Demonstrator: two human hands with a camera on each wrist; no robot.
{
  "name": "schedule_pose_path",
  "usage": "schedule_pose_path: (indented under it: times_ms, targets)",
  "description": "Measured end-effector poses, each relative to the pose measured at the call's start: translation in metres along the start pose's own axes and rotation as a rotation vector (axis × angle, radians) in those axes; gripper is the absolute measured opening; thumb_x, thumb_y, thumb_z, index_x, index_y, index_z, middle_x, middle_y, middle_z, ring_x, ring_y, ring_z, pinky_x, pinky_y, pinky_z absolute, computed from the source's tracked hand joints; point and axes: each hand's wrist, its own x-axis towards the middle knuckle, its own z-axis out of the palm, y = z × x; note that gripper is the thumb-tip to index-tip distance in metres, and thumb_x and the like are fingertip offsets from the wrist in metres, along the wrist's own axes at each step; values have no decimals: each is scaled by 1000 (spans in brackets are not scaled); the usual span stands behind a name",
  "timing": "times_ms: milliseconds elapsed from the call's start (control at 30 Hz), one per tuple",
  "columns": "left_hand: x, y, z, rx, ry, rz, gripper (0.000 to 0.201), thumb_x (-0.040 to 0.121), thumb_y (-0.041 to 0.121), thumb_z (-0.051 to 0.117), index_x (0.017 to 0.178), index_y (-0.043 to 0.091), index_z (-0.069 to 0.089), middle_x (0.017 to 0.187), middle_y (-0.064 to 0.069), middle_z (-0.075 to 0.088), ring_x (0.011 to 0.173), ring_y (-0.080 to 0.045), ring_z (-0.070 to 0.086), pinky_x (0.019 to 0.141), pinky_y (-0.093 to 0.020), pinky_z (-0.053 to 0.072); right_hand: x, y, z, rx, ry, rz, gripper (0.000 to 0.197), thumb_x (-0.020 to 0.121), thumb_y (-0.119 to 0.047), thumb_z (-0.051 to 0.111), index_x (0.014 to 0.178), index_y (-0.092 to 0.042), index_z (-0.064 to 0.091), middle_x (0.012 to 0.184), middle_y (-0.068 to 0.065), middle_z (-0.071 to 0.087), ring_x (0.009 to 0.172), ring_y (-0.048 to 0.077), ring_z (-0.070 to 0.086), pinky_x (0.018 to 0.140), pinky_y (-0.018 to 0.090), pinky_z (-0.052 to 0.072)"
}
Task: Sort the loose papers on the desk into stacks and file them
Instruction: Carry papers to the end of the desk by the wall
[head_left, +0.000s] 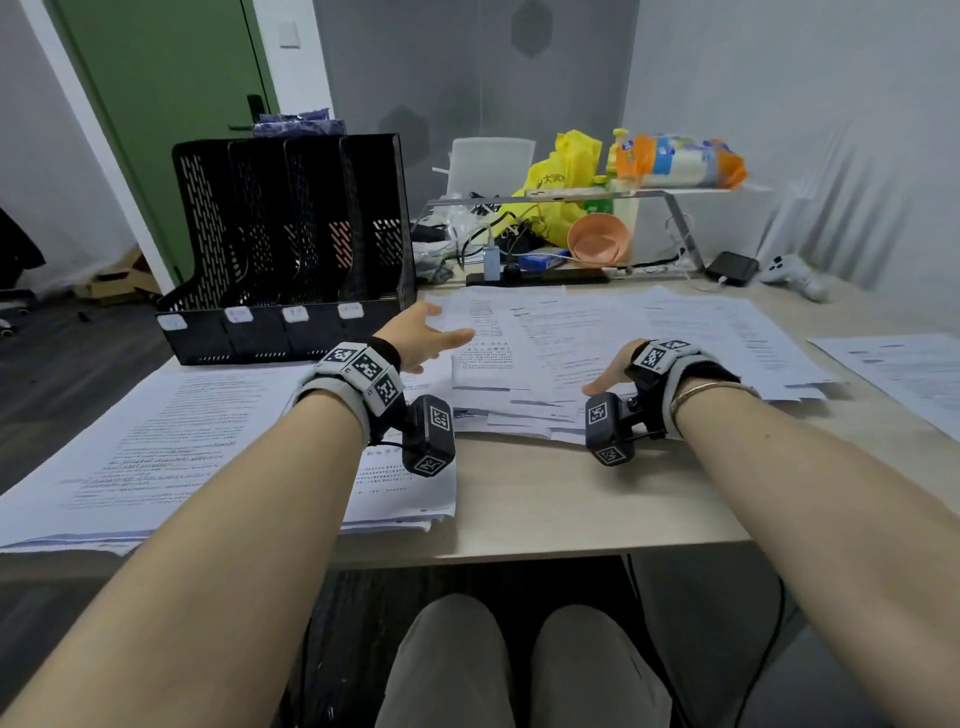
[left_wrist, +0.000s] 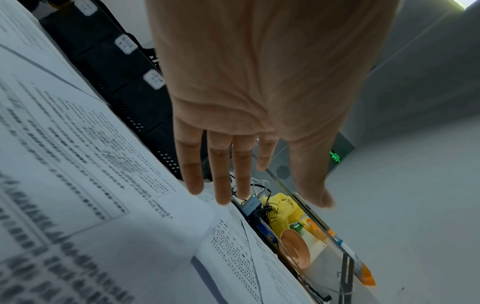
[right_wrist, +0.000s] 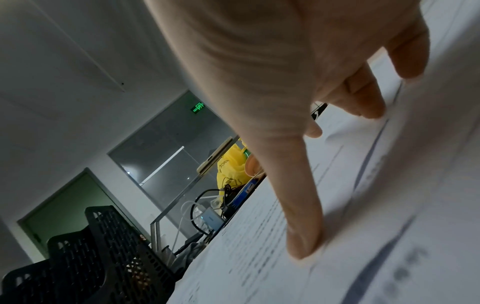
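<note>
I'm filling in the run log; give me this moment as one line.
left hand: open, above papers | right hand: open, fingertips on papers | file rack: no papers visible inside | stage: sorting, nothing held

the right hand (right_wrist: 298, 86) reaches down from the top of the frame onto a spread of printed papers (right_wrist: 337, 236) that fills the lower right. its thumb tip presses the top sheet, and the curled fingertips (right_wrist: 369, 107) farther along touch the paper too. at lower left stands a black perforated file rack (right_wrist: 103, 257), just beside the papers' edge. behind it lie tangled cables and a small pale adapter (right_wrist: 211, 218), then a yellow plastic bag (right_wrist: 231, 166) under a thin raised shelf. a green exit sign (right_wrist: 198, 107) glows above a glass panel, near a green door (right_wrist: 70, 207).
</note>
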Motion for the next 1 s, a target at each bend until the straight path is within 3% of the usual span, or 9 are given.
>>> schedule_pose_path:
  times_ms: [167,267,433,667,733,800,867,933,1000]
  targets:
    - [7,7,10,-28,-26,5,75,84,43,64,144,14,29,121,-7,62,99,-16,62,79,-31,53,6,12,-7,-15,18,41,72,69,-63,69,108,-3,64,107,13,66,99,29,59,99,46,44]
    - [13,12,16,-38,-65,4,71,84,31,68,143,16,31,119,-6,64,100,-17,62,80,-31,53,9,26,-15,10,16,75,69,71,-59,71,107,-1,65,101,13,66,94,28,59,98,43,44]
    - [20,21,29,-36,-121,8,69,85,16,68,143,19,30,123,-8,61,99,-20,62,89,-36,52,20,43,-12,-8,14,92,75,63,-65,72,108,-6,65,109,12,67,96,28,60,96,40,45]
    - [27,28,48,-78,-170,-28,60,86,15,67,139,18,38,122,-9,61,97,-21,60,91,-37,51,28,61,-12,229,-4,78,61,72,-26,80,122,-1,57,135,19,49,124,35,46,99,42,38]
    - [29,32,55,-92,-192,-35,61,86,14,67,139,17,37,125,-11,59,97,-21,59,90,-37,51,34,63,-9,270,-7,70,48,68,-25,82,107,-5,62,128,19,54,108,28,49,100,40,41]
    - [30,36,61,-107,-220,-44,62,86,10,66,140,17,36,129,-13,56,98,-22,57,88,-37,51,39,67,-7,291,18,49,28,66,-23,82,77,-11,60,107,18,59,98,26,53,99,43,46]
    - [31,38,66,-104,-249,-55,63,86,8,66,141,17,35,131,-13,53,100,-24,57,88,-38,51,45,72,-7,269,91,44,25,70,-20,78,60,-11,57,86,16,66,89,30,66,85,38,52]
    - [32,36,68,-99,-266,-67,63,86,6,65,141,16,36,133,-14,51,100,-25,57,87,-37,51,50,76,-10,303,150,66,22,74,-14,72,60,-5,59,76,17,70,79,31,69,73,36,53]
    - [34,34,69,-102,-259,-75,61,86,4,64,140,15,37,134,-15,50,98,-24,57,87,-36,50,52,79,-16,296,212,111,14,77,-12,67,71,0,63,83,20,71,83,32,69,76,36,53]
